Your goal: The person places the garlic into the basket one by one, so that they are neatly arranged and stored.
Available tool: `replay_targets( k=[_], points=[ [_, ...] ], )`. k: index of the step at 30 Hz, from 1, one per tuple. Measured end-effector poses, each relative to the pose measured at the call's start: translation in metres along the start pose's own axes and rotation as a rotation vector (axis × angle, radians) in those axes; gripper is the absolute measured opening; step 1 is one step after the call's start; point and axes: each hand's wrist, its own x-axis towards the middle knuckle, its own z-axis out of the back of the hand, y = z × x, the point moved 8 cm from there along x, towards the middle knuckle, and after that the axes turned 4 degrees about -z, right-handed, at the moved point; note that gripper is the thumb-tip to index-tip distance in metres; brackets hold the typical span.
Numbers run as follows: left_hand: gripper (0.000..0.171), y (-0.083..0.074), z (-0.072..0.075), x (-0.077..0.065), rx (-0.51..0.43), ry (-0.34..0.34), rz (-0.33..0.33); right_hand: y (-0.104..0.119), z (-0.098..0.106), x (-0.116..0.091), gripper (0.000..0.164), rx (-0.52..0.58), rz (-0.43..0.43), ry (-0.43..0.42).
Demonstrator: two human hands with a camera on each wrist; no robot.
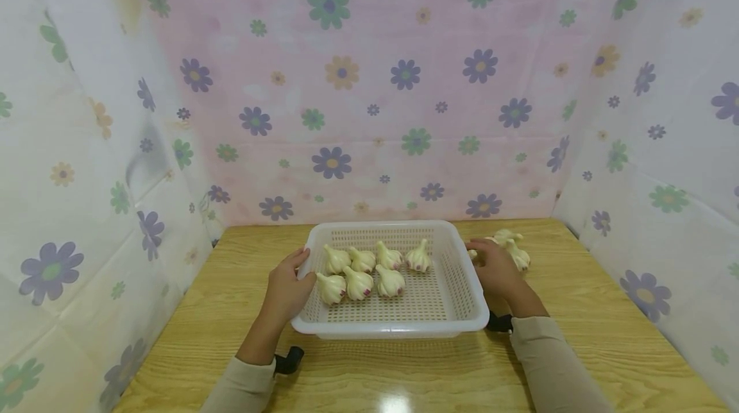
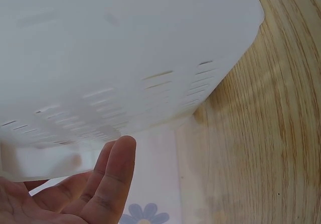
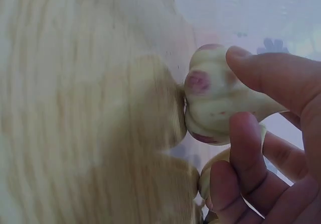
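A white plastic basket (image 1: 389, 326) stands on the table, with several garlic bulbs (image 1: 390, 281) in two rows toward its left and middle. My left hand (image 1: 291, 285) grips its left rim, thumb at the top edge; in the left wrist view the fingers (image 2: 114, 176) lie along the outside, under the lip. Beyond the right rim, my right hand (image 1: 498, 267) holds a garlic bulb (image 3: 215, 96) at its neck. The thumb presses one side and the fingers curl below, with the purple-marked base close against the tabletop.
More garlic bulbs (image 1: 518, 256) lie on the table to the right of the basket, near my right hand. The wooden table (image 1: 231, 272) is enclosed by flower-patterned cloth (image 1: 369, 111) at the back and both sides.
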Motion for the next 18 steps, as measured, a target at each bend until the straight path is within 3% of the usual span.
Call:
replay_targets(
  k=[8,18],
  points=[
    [0.060,-0.003,0.001,-0.001,0.003,-0.005,0.004,-0.015,0.008,-0.004,0.046,-0.002,-0.095,0.029],
    [0.060,-0.002,0.000,-0.001,-0.003,-0.002,-0.003,-0.017,0.020,-0.005,0.036,0.026,-0.100,-0.009]
  ],
)
